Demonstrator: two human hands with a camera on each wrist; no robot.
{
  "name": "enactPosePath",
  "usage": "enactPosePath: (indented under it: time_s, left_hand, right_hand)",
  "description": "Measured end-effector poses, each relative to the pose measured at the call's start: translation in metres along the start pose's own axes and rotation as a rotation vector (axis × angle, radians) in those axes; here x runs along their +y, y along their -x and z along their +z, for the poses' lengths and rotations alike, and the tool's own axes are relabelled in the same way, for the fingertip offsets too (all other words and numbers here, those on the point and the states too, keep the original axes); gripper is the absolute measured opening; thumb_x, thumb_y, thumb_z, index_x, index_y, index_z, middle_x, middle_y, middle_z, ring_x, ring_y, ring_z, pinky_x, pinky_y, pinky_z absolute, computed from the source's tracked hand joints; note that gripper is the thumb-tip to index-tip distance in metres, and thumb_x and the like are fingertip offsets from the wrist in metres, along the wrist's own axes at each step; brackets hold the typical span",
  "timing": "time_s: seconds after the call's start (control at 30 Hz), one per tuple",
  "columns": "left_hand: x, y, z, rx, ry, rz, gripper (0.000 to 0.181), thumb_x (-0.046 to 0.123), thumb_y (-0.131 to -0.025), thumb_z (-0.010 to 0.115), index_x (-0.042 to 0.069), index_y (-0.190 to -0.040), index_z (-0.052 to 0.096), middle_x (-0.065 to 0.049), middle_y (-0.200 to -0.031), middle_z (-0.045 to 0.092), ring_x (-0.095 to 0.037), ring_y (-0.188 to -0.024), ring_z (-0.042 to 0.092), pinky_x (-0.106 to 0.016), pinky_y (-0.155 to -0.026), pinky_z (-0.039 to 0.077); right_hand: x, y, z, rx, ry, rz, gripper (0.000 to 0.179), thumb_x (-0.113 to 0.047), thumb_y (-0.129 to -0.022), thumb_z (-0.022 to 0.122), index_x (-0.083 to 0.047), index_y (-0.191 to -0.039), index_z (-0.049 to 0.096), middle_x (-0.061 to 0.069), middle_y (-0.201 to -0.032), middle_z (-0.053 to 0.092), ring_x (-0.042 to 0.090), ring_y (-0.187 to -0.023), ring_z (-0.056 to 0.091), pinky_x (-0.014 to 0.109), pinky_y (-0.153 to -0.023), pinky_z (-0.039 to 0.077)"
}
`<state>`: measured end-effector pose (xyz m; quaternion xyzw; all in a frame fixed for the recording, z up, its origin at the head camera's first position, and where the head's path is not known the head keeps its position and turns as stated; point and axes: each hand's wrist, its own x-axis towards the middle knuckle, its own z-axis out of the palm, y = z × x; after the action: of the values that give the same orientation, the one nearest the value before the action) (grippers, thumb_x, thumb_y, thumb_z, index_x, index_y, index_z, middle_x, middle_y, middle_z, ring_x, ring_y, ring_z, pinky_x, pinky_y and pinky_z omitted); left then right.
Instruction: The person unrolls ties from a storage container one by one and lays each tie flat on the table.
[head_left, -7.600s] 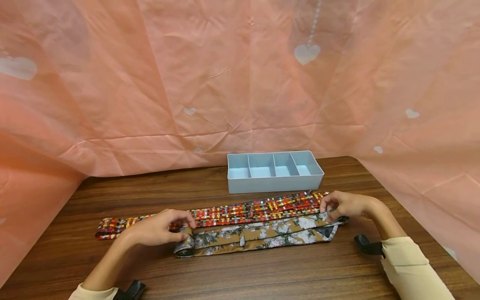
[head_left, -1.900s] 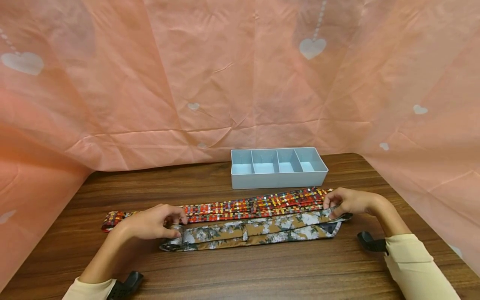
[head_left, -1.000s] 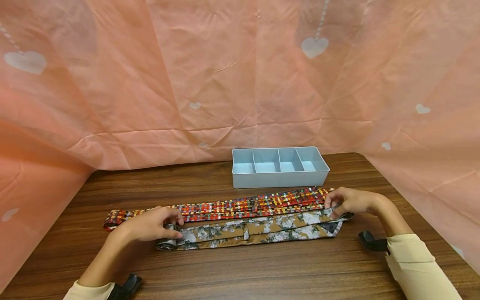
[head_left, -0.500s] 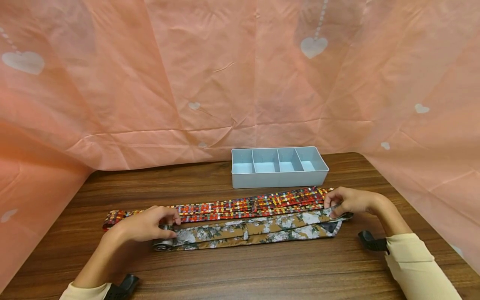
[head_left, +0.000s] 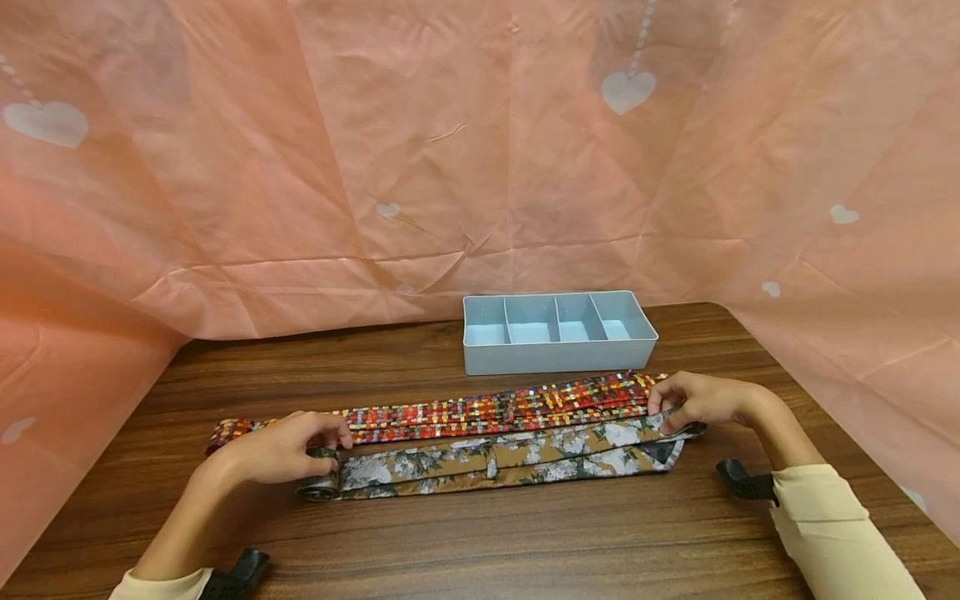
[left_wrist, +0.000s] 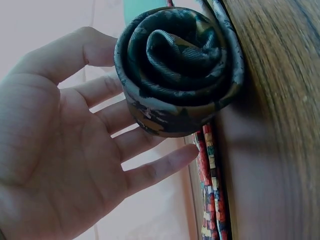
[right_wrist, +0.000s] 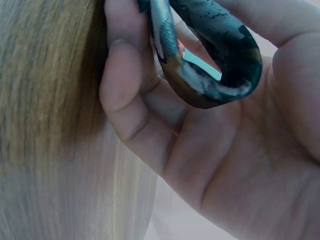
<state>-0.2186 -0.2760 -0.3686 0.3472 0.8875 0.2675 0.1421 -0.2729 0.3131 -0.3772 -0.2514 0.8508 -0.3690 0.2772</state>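
Note:
A brown floral necktie (head_left: 547, 454) lies along the table, doubled over, with its left end wound into a roll. My left hand (head_left: 277, 450) grips that roll (left_wrist: 175, 112) between thumb and fingers; the left wrist view shows its spiral end. At the other end, my right hand (head_left: 697, 400) pinches the tie where it folds back in a loop (right_wrist: 200, 90). The dark lined tip of the tie shows just below the right fingers. Behind it lies a red and yellow checked necktie (head_left: 450, 417), its left part covered by my left hand.
A light blue box (head_left: 558, 358) with several compartments stands behind the ties, and nothing shows inside them. Bare wooden table (head_left: 480, 550) extends in front. A pink curtain (head_left: 420, 167) with white hearts hangs around the back and sides.
My left hand has moved left with the roll, and the flat stretch of floral tie beside it has grown longer. My right hand stays at the right end. The checked tie and box stay put.

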Motion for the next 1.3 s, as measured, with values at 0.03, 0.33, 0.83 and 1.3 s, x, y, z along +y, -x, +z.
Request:
enactPosePath:
  time_s: [0.03, 0.33, 0.83, 1.3]
  left_hand:
    - [0.0, 0.001, 0.0, 0.003, 0.004, -0.003, 0.019, 0.01, -0.089, 0.074, 0.008, -0.107, 0.068, 0.004, -0.097, 0.067, -0.004, -0.088, 0.058, -0.031, -0.076, 0.051]
    - [0.001, 0.003, 0.0, 0.014, 0.0, -0.049, 0.024, 0.028, -0.093, 0.079, 0.01, -0.104, 0.067, 0.008, -0.092, 0.065, -0.002, -0.083, 0.056, -0.03, -0.073, 0.05]
    - [-0.003, 0.013, -0.006, 0.015, -0.018, -0.069, 0.025, 0.003, -0.08, 0.071, 0.01, -0.103, 0.066, 0.003, -0.099, 0.067, -0.006, -0.088, 0.058, -0.029, -0.075, 0.05]
    - [-0.01, 0.018, -0.002, 0.048, -0.061, -0.101, 0.024, 0.021, -0.088, 0.083, 0.01, -0.1, 0.066, 0.006, -0.095, 0.066, -0.004, -0.083, 0.055, -0.031, -0.073, 0.048]
  right_hand:
    - [0.0, 0.0, 0.0, 0.001, 0.001, 0.003, 0.021, -0.004, -0.084, 0.077, 0.005, -0.098, 0.064, -0.003, -0.083, 0.058, 0.006, -0.075, 0.052, 0.024, -0.07, 0.045]
    - [-0.002, 0.0, 0.0, -0.002, 0.001, 0.005, 0.021, -0.003, -0.084, 0.076, 0.007, -0.098, 0.063, -0.002, -0.083, 0.057, 0.007, -0.075, 0.052, 0.024, -0.07, 0.045]
    - [0.0, 0.0, -0.001, -0.001, 0.001, 0.008, 0.02, -0.003, -0.084, 0.076, 0.006, -0.098, 0.063, -0.003, -0.082, 0.058, 0.007, -0.074, 0.053, 0.025, -0.071, 0.046]
    - [-0.002, 0.0, 0.0, 0.006, 0.015, 0.015, 0.021, -0.005, -0.084, 0.076, 0.005, -0.098, 0.064, -0.003, -0.081, 0.057, 0.007, -0.074, 0.052, 0.025, -0.071, 0.045]
